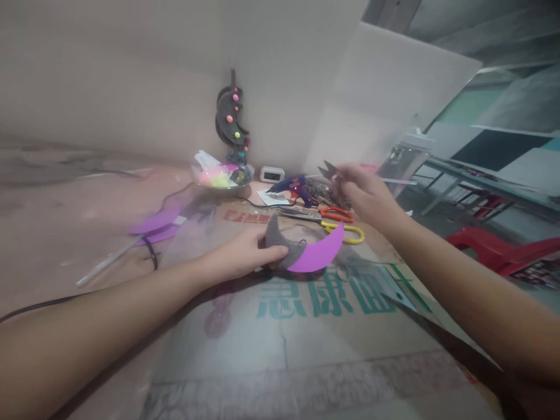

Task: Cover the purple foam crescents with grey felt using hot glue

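My left hand (pixel 247 251) is closed on a crescent (pixel 317 254), thumb on top. Its left part is grey and felt-like, and its right part is smooth purple. A small dark loop shows near the middle of its inner edge. Raised to the right, my right hand (pixel 361 189) grips small scissors (pixel 327 170). Two dark pointed blades stick out past the fingers, spread apart, while the handles are hidden in the hand. Below this hand lie orange-handled scissors (pixel 336 214) and yellow-handled scissors (pixel 354 233).
Printed cardboard (pixel 245 350) covers the table. Behind are a blue glue gun (pixel 291 186), a small white clock (pixel 272 174) and a bowl (pixel 219 184) of colourful bits. Purple pieces (pixel 157 224) lie left. A grey crescent ornament (pixel 227 116) hangs at the wall; a red chair (pixel 503 251) stands right.
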Action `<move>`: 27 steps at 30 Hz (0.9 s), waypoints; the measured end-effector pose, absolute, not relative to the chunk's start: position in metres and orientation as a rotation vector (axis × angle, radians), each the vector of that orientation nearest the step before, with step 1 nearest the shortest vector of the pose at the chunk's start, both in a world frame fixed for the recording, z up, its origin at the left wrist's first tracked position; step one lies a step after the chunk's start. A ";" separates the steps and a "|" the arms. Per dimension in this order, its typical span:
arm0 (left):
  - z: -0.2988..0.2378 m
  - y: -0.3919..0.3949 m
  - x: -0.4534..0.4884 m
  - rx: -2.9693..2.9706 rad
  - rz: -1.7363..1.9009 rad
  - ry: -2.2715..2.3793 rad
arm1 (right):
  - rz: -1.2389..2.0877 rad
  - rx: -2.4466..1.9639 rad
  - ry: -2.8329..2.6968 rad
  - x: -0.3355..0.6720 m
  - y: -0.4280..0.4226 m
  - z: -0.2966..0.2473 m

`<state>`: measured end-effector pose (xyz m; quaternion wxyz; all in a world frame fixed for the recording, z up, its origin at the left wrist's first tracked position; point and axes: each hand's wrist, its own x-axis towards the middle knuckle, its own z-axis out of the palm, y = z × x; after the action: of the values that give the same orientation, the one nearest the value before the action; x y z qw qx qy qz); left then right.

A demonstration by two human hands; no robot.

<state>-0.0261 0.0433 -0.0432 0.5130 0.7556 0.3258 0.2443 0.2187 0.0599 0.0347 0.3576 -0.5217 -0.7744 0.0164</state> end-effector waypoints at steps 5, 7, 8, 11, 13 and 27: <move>-0.045 0.045 -0.025 1.796 0.595 0.840 | -0.148 -1.298 -2.297 0.223 -0.007 0.002; -0.044 0.045 -0.025 1.806 0.617 0.850 | -0.342 -1.177 -2.365 0.220 -0.020 -0.007; -0.044 0.045 -0.025 1.820 0.633 0.847 | -0.412 -1.112 -2.374 0.218 -0.023 -0.008; -0.041 0.045 -0.025 1.834 0.657 0.847 | -0.430 -1.029 -2.314 0.217 -0.026 -0.005; -0.041 0.045 -0.026 1.795 0.643 0.890 | -0.350 -1.051 -2.248 0.218 -0.024 -0.005; -0.039 0.039 -0.024 1.786 0.511 0.943 | -0.356 -1.064 -2.347 0.215 -0.010 -0.038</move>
<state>-0.0239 0.0387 -0.0389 0.5049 0.7400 0.3907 0.2117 0.2154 -0.0104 -0.0380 0.2666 -0.3941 -0.8696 -0.1320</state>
